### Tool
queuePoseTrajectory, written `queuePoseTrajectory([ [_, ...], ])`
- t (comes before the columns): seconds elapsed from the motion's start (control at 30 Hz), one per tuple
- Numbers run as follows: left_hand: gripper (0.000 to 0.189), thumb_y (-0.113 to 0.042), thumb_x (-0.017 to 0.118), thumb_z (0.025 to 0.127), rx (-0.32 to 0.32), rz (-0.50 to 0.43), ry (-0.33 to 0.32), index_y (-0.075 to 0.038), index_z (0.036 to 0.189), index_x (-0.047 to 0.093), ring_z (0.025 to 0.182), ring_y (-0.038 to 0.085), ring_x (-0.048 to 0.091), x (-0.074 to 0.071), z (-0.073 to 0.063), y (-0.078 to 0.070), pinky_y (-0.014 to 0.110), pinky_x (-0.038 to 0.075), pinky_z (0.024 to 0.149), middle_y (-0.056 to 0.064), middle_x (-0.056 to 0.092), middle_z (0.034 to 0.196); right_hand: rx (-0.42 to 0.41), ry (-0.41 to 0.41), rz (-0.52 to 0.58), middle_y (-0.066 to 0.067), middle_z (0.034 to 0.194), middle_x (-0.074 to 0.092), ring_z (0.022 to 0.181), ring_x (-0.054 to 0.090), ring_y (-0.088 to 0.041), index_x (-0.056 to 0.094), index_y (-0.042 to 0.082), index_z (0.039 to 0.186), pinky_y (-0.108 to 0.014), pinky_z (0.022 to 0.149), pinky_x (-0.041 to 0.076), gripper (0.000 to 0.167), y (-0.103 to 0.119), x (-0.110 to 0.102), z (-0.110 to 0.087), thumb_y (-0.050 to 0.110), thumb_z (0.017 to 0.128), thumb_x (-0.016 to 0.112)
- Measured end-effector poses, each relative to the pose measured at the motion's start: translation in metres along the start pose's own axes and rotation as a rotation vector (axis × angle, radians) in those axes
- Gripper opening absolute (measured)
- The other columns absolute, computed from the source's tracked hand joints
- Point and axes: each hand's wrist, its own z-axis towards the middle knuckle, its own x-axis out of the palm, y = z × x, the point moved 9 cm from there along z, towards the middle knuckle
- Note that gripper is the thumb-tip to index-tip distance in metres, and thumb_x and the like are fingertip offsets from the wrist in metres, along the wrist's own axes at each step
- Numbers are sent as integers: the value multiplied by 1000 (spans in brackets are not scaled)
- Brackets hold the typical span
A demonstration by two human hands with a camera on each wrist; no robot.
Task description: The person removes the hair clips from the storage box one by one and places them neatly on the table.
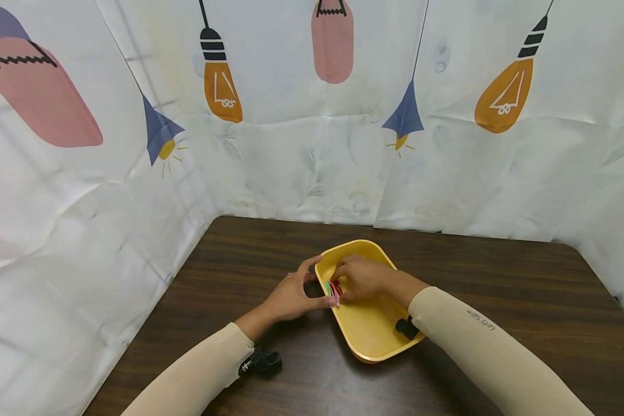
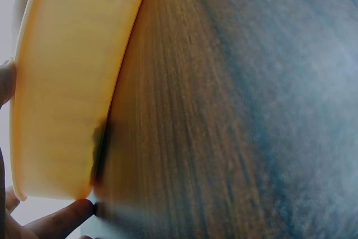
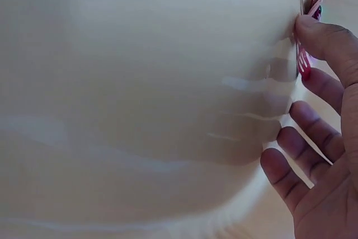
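A yellow plastic tub (image 1: 377,329) sits on the table, tilted in outline toward the right. My left hand (image 1: 291,294) holds its left side, thumb at the rim and fingers spread toward the far corner. In the left wrist view, a fingertip (image 2: 78,211) touches the lower corner of the tub wall (image 2: 72,93). Reaching into the tub, my right hand (image 1: 363,275) pinches a red hair clip (image 3: 304,62) between thumb and finger at the inner left wall. Green and pink pieces (image 1: 329,289) show beside it, partly hidden by the fingers.
The dark wood-grain table (image 1: 499,289) extends on both sides of the tub. A white sheet printed with lamps (image 1: 301,162) hangs behind and along the left edge. Black straps with small devices (image 1: 262,361) sit at both wrists, under beige sleeves (image 1: 478,341).
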Motion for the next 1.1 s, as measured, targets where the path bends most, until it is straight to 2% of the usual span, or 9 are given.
queuePoseTrajectory([
  [0.23,102,-70,79,76,10,-9,-11,-42,159,27,137,41,46,-1,-1,0,61,39,106,5,64,137,38,13,-5,5,118,63,114,54,-18,74,17,121,-35,106,42,42,-3,-1,0,33,84,82],
  [0.47,103,-72,78,76,9,-12,1,-42,159,26,138,40,45,0,-1,0,61,39,105,6,64,138,10,-13,3,4,107,68,97,60,-14,72,9,123,-34,96,49,41,0,-15,-2,27,87,79],
  [0.77,104,-71,78,76,5,-9,-3,-40,160,26,138,44,44,-1,-2,-1,66,34,108,8,64,138,60,-15,59,6,102,69,88,61,-12,71,9,126,-32,84,52,41,-4,-29,-7,26,89,79],
  [0.9,104,-72,78,75,-2,-6,-1,-42,160,25,139,44,42,0,-1,1,64,34,109,7,64,138,64,-24,82,6,102,69,92,64,-17,72,9,123,-34,84,53,38,-4,-37,-9,26,90,79],
  [1.03,104,-72,78,75,-5,-7,0,-41,160,26,140,46,40,1,0,1,65,33,109,6,64,138,79,-38,108,5,105,71,98,67,-20,71,9,127,-36,86,53,42,-6,-47,-12,27,90,79],
  [1.1,104,-71,79,76,-3,-10,0,-40,160,26,141,46,40,1,0,1,66,29,112,6,65,138,85,-51,116,4,105,72,99,67,-20,71,8,129,-36,85,54,44,-7,-52,-15,27,90,79],
])
